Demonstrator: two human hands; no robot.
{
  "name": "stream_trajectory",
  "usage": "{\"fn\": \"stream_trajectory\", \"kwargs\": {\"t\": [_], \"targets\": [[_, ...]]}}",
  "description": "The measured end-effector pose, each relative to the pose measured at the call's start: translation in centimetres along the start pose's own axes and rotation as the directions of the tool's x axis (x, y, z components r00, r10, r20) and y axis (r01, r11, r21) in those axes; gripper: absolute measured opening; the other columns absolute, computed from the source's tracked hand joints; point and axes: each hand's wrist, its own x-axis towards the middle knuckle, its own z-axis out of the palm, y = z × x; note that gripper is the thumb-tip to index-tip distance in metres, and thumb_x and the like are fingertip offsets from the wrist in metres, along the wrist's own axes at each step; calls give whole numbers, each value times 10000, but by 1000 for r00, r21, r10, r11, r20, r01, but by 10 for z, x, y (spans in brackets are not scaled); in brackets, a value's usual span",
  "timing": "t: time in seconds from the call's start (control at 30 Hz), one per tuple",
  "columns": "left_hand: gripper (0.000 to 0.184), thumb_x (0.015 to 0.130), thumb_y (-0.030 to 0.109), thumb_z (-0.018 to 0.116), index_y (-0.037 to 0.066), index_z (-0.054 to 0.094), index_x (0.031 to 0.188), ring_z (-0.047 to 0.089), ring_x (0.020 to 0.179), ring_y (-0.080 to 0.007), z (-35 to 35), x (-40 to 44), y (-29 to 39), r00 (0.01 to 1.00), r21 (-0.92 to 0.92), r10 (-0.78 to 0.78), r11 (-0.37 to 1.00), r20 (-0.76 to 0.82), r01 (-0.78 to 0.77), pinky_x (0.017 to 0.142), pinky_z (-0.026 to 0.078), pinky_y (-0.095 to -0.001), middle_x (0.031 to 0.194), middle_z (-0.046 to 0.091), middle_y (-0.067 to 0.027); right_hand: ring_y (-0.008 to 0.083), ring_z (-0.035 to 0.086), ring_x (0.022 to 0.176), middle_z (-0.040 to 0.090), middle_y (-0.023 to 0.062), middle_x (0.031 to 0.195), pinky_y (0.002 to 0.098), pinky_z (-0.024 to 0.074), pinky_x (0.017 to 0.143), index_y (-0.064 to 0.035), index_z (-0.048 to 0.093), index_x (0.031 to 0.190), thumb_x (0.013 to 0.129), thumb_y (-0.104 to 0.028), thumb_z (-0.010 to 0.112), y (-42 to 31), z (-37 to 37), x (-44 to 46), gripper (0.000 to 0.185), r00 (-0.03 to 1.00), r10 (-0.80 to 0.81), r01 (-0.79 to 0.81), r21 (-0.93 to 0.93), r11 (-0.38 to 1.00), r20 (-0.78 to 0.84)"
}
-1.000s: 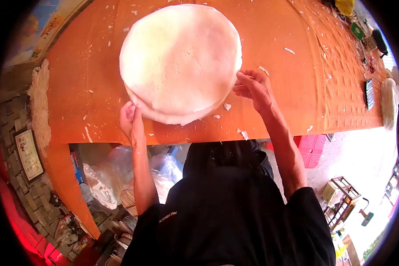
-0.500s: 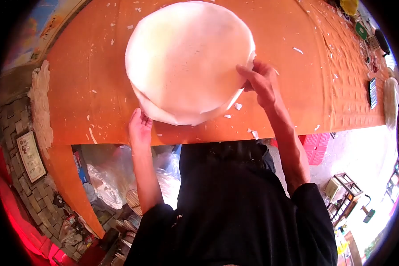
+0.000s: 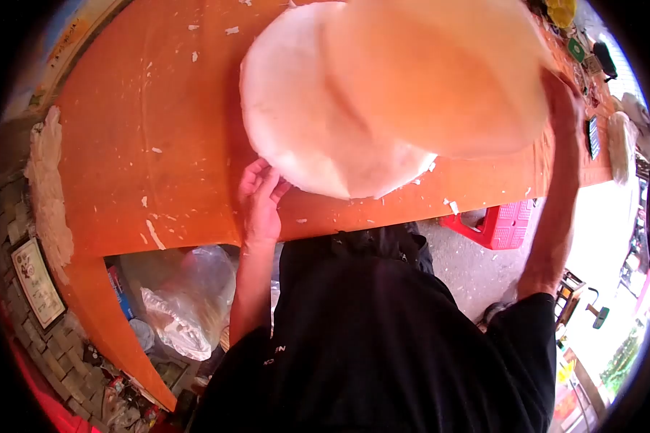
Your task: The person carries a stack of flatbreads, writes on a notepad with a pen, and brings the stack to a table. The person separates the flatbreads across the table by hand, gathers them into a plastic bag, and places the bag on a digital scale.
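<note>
I see two round sheets over the one orange worktop [image 3: 195,144]: my right hand [image 3: 562,94] grips the upper sheet [image 3: 448,72] by its right edge, and that sheet overlaps the lower sheet [image 3: 289,101], which lies on the cloth. My left hand [image 3: 261,195], fingers loosely bent, is at the lower sheet's near-left edge; I can't tell whether it pinches it.

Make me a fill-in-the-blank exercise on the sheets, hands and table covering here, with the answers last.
Between the raised sheet and the lower sheet, the right hand grips the ____ one.
The left hand is at the edge of the ____ sheet.
The table covering is coloured ____.
Missing words: raised; lower; orange.
</note>
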Motion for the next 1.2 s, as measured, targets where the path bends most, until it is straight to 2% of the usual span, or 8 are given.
{"fn": "stream_trajectory", "kwargs": {"t": [0.1,0.2,0.27,0.33,0.43,0.7,0.97,1.2], "targets": [[202,907,118,580,63,545,1098,600,802,-119,-9,5,3,997,-69,-18,997,72,23,708,511,-257,966,625,-32,75,526,628,596,-40,716,226,388,530,-63,669,993,831,-343,659,-31,-23,-25,324,987,-68,-6,-466,885,-143],[197,910,124,577,61,542,1093,595,825,-123,-10,4,13,991,40,-64,997,114,60,723,508,-264,978,621,-30,131,625,830,674,102,967,284,492,728,-49,592,1197,767,-522,695,-51,-16,-51,647,874,-430,-118,-958,261,-225],[187,911,125,576,60,540,1082,596,882,-141,-1,4,18,979,-30,-23,999,203,30,769,507,-284,960,624,-35,152,630,885,652,89,1012,268,509,763,-37,593,1158,800,-228,720,7,10,-59,425,886,-459,417,-547,726,66],[192,900,114,593,56,533,1072,597,900,-151,17,8,21,971,-105,35,994,238,-10,797,508,-296,984,620,-49,167,619,866,616,70,1084,295,513,773,-29,572,1190,748,-138,772,-42,141,-148,497,932,-123,168,-108,980,340],[195,882,85,617,51,527,1052,588,958,-173,41,11,18,962,-228,89,973,259,-29,850,503,-335,1013,613,-67,267,630,911,621,169,1036,369,499,798,-53,566,1201,655,-242,827,-78,254,-218,634,758,-238,445,-215,869,607],[243,847,63,654,38,543,1062,559,938,-166,44,15,3,987,-401,-47,910,155,106,834,495,-328,1057,580,-66,154,635,738,674,141,816,283,512,701,9,677,993,769,-99,692,-55,278,-194,249,706,127,-38,-142,989,696],[345,903,99,537,25,498,1237,530,1061,-179,36,18,-3,986,-111,-4,994,166,23,901,447,-329,1175,560,-56,260,624,562,646,176,713,339,501,520,26,670,873,718,-201,749,-47,309,-213,285,787,-281,376,-66,924,549],[432,901,212,575,29,458,1274,472,1139,-196,53,11,16,967,-295,34,955,252,43,983,375,-357,1241,510,-75,187,634,629,666,145,729,300,505,581,33,677,900,775,-183,733,-61,300,-200,255,770,-128,197,-42,980,625]]}}
